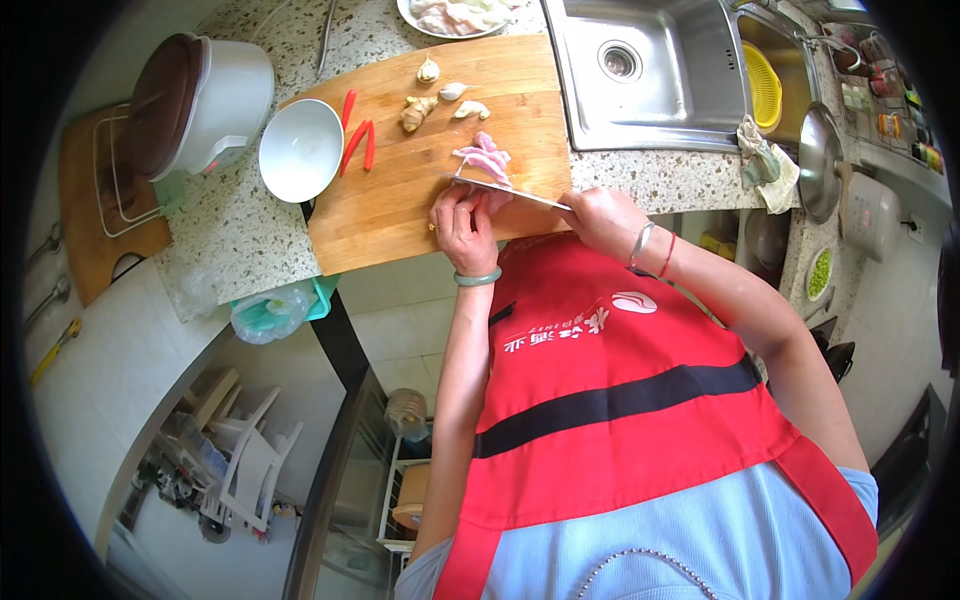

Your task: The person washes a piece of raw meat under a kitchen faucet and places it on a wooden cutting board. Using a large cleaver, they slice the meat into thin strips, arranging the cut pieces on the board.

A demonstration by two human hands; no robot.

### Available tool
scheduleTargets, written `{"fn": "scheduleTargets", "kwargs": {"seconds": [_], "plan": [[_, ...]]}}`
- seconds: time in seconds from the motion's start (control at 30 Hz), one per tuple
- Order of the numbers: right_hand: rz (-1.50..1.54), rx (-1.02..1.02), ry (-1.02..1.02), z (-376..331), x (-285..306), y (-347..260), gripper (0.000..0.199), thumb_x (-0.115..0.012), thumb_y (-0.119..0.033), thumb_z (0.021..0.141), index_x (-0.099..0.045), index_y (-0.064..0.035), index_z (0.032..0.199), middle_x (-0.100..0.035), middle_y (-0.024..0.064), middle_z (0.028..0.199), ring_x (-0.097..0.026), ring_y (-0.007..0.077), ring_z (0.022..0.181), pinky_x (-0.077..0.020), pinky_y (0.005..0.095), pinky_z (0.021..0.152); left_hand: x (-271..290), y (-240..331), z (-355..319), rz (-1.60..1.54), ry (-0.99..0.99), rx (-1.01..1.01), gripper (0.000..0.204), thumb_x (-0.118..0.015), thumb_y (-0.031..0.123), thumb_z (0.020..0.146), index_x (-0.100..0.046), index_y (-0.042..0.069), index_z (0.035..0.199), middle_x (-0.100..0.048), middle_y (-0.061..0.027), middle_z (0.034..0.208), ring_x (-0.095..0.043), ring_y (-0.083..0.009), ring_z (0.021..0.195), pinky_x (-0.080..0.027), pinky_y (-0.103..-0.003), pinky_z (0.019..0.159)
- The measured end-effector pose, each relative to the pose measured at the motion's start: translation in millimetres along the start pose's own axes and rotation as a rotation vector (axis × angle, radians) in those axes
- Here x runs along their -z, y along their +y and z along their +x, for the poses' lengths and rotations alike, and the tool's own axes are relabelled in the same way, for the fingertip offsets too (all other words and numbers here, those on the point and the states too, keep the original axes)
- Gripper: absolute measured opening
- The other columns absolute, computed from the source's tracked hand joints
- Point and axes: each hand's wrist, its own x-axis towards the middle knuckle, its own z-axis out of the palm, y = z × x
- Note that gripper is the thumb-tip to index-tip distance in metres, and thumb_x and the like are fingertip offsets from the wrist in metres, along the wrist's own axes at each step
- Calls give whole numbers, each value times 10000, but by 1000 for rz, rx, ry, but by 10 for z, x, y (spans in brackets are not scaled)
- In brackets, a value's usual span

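My right hand (600, 218) grips the handle of a cleaver (505, 190), its blade lying across the near part of a wooden cutting board (390, 215). My left hand (463, 228) rests on the board just behind the blade, fingers curled toward pale pink strips of raw meat (484, 158). Farther up the board lie red chili peppers (358, 140), a piece of ginger (416, 112) and garlic cloves (452, 92).
A white bowl (300, 150) stands at the board's left edge, a white rice cooker (200, 100) beyond it. A plate of pale food (452, 16) sits at the top. A steel sink (640, 75) lies to the right, with a yellow colander (765, 88) and a pan lid (818, 160).
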Motion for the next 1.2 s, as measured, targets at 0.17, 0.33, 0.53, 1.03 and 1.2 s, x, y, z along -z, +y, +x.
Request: {"fn": "scheduleTargets", "kwargs": {"seconds": [0.17, 0.33, 0.53, 1.03, 1.2], "plan": [[36, 3, -30, 413, 11, -388, 144, -628, -167, 804, -677, -32, 812, -678, 205, 760, -680, 380, 728, -554, 456, 647, -9, -25, 8, -9, -31, -14, 104, -731, 44, 774, -639, 58, 821, -642, -82, 962, -591, -288, 933, -468, -397, 838], [89, 24, -44, 510, 149, -443, 172, -633, -195, 830, -694, -36, 806, -674, 212, 759, -681, 368, 748, -549, 454, 681, 15, -43, 4, -38, -16, -23, 118, -730, 31, 773, -631, 56, 833, -640, -81, 955, -592, -292, 940, -473, -397, 837], [152, -44, 39, 53, 93, 74, 285, -585, -288, 916, -675, -42, 805, -647, 215, 711, -652, 392, 694, -529, 478, 635, 36, 17, 24, 8, 3, -23, 144, -740, 25, 767, -626, 57, 849, -617, -93, 1031, -582, -289, 1008, -472, -397, 860], [-116, 51, -15, -221, 70, -186, 102, -507, -101, 886, -536, -4, 898, -637, 172, 670, -662, 347, 602, -531, 452, 531, -22, -88, -104, 39, 30, 23, 190, -715, 15, 720, -652, 17, 900, -612, -137, 1013, -569, -352, 947, -463, -442, 843], [-109, 39, -81, -182, 76, -152, 108, -509, -97, 883, -539, 6, 887, -644, 175, 682, -664, 350, 614, -534, 449, 544, -3, -55, -56, 26, 19, 28, 187, -714, 12, 709, -646, 11, 883, -622, -149, 988, -577, -361, 941, -469, -448, 840]]}}
